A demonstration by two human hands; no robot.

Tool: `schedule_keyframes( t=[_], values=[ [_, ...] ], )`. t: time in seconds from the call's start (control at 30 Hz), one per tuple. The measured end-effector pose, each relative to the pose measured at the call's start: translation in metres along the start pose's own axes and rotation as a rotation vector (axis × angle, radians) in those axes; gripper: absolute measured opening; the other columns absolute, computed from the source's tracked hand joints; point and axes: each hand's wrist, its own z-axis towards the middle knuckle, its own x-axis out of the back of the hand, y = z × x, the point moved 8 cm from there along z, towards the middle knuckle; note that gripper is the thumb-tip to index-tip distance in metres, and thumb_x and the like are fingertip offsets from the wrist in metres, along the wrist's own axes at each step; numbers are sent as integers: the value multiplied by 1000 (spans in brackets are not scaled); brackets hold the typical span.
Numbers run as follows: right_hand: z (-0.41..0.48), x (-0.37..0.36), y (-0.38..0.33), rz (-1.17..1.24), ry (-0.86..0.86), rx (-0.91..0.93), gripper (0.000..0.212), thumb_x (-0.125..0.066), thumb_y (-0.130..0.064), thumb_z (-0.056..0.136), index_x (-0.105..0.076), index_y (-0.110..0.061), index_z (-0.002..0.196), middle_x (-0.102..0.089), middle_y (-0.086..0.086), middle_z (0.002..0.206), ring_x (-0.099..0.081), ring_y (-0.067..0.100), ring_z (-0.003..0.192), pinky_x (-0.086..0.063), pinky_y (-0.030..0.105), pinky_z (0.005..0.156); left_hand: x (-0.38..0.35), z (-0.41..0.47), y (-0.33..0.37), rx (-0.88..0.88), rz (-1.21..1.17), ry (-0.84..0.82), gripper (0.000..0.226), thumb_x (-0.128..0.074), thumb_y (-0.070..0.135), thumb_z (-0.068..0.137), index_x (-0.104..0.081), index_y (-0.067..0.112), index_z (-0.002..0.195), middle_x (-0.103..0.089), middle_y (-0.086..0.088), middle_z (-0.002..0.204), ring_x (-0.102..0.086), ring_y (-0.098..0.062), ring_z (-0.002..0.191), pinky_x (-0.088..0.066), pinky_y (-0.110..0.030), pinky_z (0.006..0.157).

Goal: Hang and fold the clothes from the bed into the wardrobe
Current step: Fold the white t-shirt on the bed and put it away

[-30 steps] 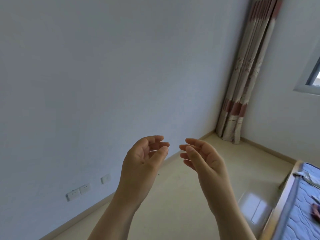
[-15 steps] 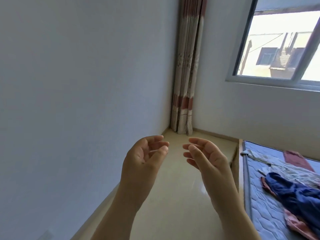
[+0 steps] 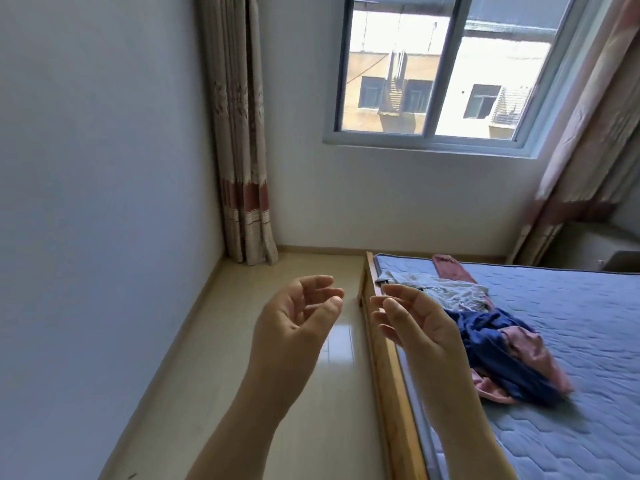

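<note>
Approach stage: left hand [image 3: 294, 322] and right hand [image 3: 417, 327], both empty with fingers loosely curled, hover beside the bed [image 3: 588, 341], where the clothes [image 3: 495, 337] lie heaped near its edge; next move, likely, reaching for one garment.

View: swung right. Window [image 3: 433, 71] now whole, far centre; bed [image 3: 571, 306] and clothes heap [image 3: 495, 337] fuller, near right.
</note>
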Motion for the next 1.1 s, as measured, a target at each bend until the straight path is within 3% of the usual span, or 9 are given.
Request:
schedule_keyframes(
  t=[0.17,0.57,0.73,0.83,0.97,1.1],
  values=[
    [65,35,27,-18,86,-18,22,-59,-18,91,-63,-12,112,-72,4,99,-70,19,92,-55,40,90,-50,73,-21,-8,-8,-81,21,-68,26,85,-66,25,105,-75,6,97,-70,-14,92,-55,-39,90],
    [200,106,105,-42,245,-154,14,-63,-18,89,-65,-21,103,-73,4,97,-69,20,91,-55,33,83,-153,224,-87,68,-27,-266,18,-66,15,88,-67,26,102,-75,5,96,-70,-13,92,-55,-33,85],
    [262,115,148,-104,308,-199,15,-64,-21,89,-64,-21,105,-72,4,99,-69,17,92,-53,24,78,-175,300,-127,112,-58,-331,19,-67,12,87,-67,24,103,-75,3,95,-70,-17,92,-56,-31,83],
    [304,111,169,-142,340,-214,17,-62,-21,91,-64,-21,108,-72,3,102,-69,15,95,-54,25,80,-182,354,-145,118,-86,-370,18,-67,12,87,-68,23,101,-75,0,95,-70,-20,91,-56,-33,84],
    [354,106,190,-158,409,-253,13,-62,-17,92,-64,-22,104,-72,2,100,-69,10,89,-54,18,71,-193,426,-166,148,-99,-451,18,-67,10,87,-69,22,99,-75,-2,96,-70,-21,91,-56,-30,81],
    [392,110,213,-179,493,-289,12,-63,-20,92,-65,-23,103,-72,1,99,-69,10,89,-53,22,74,-209,487,-191,171,-85,-511,19,-68,10,87,-69,23,101,-75,1,96,-70,-15,91,-53,-29,80]
  ],
)
